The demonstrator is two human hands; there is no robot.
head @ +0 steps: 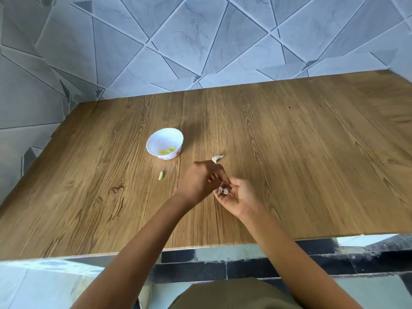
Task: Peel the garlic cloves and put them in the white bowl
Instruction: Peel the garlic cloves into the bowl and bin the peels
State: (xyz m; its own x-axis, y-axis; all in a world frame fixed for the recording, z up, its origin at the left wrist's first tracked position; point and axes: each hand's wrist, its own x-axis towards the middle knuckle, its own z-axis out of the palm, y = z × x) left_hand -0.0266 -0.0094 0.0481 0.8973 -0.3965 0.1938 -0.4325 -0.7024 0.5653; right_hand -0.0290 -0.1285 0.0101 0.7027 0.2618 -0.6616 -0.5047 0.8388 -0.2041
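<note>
Down from the head view, both hands meet above the wooden table (289,152), near its front edge. The right hand (239,196) lies palm up, fingers curled round a partly skinned garlic clove (223,190). The left hand (199,181) is knuckles up with its fingers bent in onto that clove; motion blur hides whether they pinch it. The white bowl (156,141) stands farther back to the left and holds yellowish peeled cloves (167,150). A pale loose clove (161,175) lies near the bowl, and a scrap of skin (217,158) lies just beyond the left hand.
</note>
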